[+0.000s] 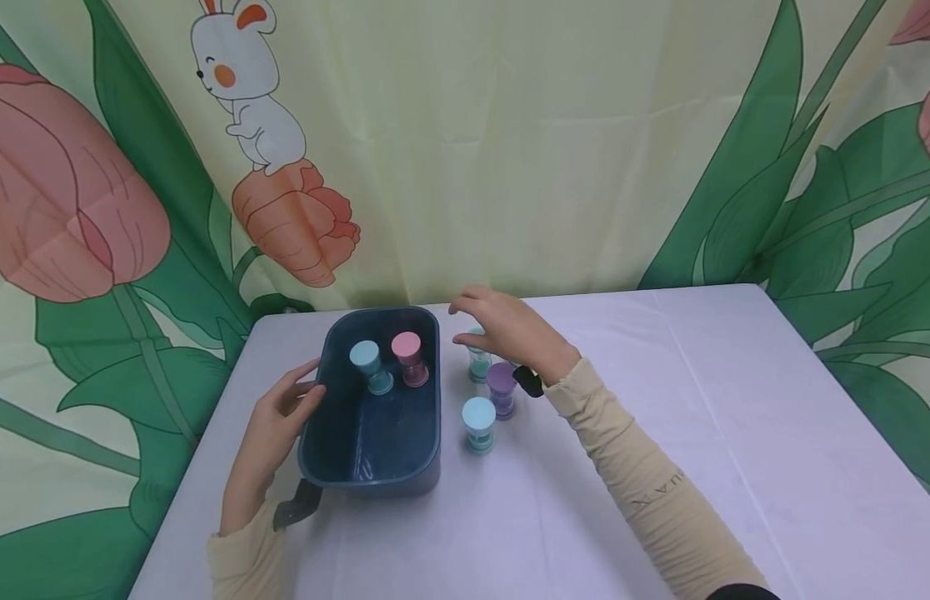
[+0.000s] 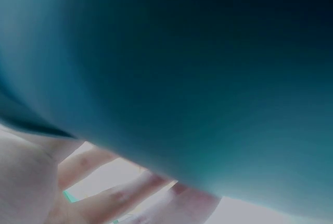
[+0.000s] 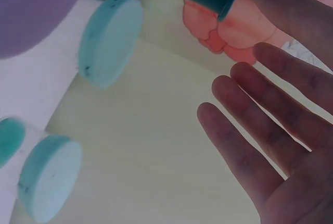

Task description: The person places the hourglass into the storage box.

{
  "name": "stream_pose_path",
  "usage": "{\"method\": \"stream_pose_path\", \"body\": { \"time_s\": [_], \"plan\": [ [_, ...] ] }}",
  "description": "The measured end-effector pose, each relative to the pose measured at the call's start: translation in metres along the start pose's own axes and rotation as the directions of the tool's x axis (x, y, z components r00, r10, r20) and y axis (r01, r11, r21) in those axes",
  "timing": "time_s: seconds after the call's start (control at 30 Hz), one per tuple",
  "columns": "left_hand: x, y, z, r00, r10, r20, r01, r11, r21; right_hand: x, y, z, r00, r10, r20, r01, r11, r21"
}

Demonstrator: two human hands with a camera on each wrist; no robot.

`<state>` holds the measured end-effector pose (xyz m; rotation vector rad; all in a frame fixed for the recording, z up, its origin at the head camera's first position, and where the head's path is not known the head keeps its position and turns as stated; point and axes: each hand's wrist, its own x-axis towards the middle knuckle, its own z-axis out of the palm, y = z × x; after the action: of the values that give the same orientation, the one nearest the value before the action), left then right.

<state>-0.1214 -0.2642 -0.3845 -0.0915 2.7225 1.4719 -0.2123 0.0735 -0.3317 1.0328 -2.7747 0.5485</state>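
Two sand timers, the light blue timer (image 1: 372,368) and the pink timer (image 1: 410,360), stand inside the dark blue bin (image 1: 390,450), side by side toward its far end. The bin sits on the desk (image 1: 735,400), which is covered with a white cloth.

Left hand (image 1: 273,425): placed at the bin's left side, thumb at the rim, fingers along the outer wall. The grip is loose, with the fingers extended; the left wrist view shows them reaching past the bin's surface, which fills most of that view. Contact is with the bin only.

Right hand (image 1: 513,329): raised to the right of the bin's far end. The grip is wide, thumb and fingers well apart, and has hold of nothing. The mint timer (image 1: 479,364) is nearest, partly hidden beneath the hand in the head view.

Outside the bin, along its right side, are also the purple timer (image 1: 502,390), near the right wrist, and the second light blue timer (image 1: 479,425), closest to the wearer. A further pale piece beside the purple timer is too hidden to identify.

Both arms wear beige sleeves (image 1: 630,458). Behind the desk hangs a printed curtain (image 1: 540,167) showing a rabbit, a carrot and tulips.
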Motion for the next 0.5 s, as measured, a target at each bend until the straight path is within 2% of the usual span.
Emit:
{"method": "stream_pose_path", "body": {
  "time_s": [0.5],
  "plan": [
    [0.0,0.0,0.0,1.0,0.002,0.001,-0.002,1.0,-0.006,-0.03,0.034,0.006,0.994,0.107,-0.029,-0.105,0.992,0.07]
  ]
}}
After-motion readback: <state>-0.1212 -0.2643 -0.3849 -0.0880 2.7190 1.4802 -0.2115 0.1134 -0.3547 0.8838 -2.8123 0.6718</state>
